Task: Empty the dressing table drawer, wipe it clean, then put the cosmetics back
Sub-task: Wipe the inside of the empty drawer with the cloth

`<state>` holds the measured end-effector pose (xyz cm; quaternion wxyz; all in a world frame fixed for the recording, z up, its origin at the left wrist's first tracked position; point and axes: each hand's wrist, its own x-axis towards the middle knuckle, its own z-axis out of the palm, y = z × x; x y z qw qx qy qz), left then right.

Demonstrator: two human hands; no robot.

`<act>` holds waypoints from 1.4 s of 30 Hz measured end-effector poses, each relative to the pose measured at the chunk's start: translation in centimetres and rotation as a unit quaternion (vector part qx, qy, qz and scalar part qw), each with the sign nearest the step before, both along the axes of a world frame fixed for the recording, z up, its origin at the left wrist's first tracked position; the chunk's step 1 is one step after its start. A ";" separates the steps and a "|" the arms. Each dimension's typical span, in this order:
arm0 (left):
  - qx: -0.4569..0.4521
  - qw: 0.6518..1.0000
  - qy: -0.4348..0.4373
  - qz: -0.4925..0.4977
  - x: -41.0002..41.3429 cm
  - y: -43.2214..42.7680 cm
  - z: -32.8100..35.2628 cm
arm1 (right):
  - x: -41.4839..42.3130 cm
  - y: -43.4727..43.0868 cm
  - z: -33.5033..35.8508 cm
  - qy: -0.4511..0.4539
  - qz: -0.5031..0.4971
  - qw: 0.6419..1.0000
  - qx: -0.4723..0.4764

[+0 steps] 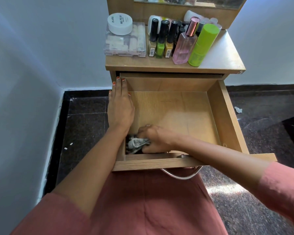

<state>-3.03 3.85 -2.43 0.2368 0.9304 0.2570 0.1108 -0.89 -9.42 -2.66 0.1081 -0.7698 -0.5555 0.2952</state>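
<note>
Pink lap (143, 200) sits under drawer (226, 116) front. Right grip (157, 139) clenched on cloth (137, 143), drawer's near-left corner; left grip (120, 106) flat, released, on left wall. Cosmetics (170, 39) crowd counter (224, 53): hard scrubbing could jolt it and topple bottles.

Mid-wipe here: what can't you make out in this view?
Head view only:
- Drawer near-left corner: hidden by right hand and cloth.
- Cloth: mostly covered by right hand; blurred.
- Mirror: cut off by top edge.
- Back-row bottles: hidden behind front bottles.
- Bottle labels: too small to read.
</note>
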 end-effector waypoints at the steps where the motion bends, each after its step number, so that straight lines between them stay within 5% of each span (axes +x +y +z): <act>1: -0.001 1.000 0.000 0.000 0.0 0.0 0.0 | -0.2 0.0 0.0 0.038 -0.008 0.999 -0.002; 7: 0.001 1.000 -0.002 0.000 0.0 0.0 0.0 | -0.1 0.5 1.1 0.241 -0.116 0.960 -0.087; 13: 0.005 1.000 0.002 0.000 -0.1 0.1 0.0 | 0.0 -0.3 1.5 0.297 -0.154 0.938 -0.090; 18: 0.004 1.000 0.003 -0.001 0.0 0.2 -0.2 | -0.2 -2.5 2.1 0.287 -0.077 0.949 -0.104; 27: -0.003 1.000 -0.005 -0.002 -0.2 0.1 -0.3 | 3.2 -7.3 4.3 0.246 -0.093 0.942 -0.208; 42: 0.011 1.000 0.010 -0.003 0.1 0.2 -0.4 | -0.5 -2.6 2.8 0.211 -0.092 0.963 -0.142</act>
